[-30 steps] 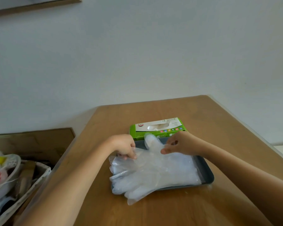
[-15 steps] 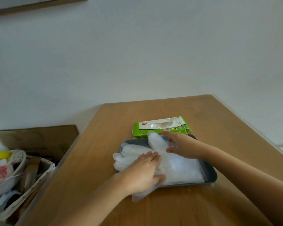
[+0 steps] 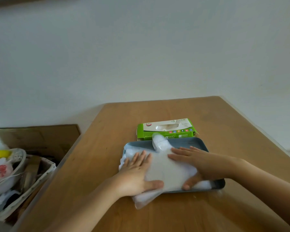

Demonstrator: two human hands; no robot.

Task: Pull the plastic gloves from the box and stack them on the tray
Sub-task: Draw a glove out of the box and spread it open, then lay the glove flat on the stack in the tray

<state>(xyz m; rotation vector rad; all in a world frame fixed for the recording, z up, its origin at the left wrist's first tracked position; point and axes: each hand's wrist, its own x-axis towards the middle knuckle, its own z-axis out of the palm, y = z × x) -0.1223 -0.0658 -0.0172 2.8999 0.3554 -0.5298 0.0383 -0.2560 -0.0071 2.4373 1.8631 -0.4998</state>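
The left hand [image 3: 137,173] and right hand [image 3: 196,163] lie flat, fingers straight, pressing the plastic gloves [image 3: 167,168] stacked on the tray [image 3: 189,142], whose near-left corner they overhang. The box [image 3: 166,131] just beyond seems to hold more behind its slot, so pulling is probably unfinished.

Plain pale wall [image 3: 141,47] behind a wooden table [image 3: 157,215], cluttered basket [image 3: 45,174] left.

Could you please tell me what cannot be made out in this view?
Head view only:
Number of gloves stacked: translucent layers merge, left hand and right hand cover them.
Floor of the tray: hidden under gloves; only its rim shows.
Gloves left in the box: window too small.
Contents of the basket: cut by left edge, jumbled.
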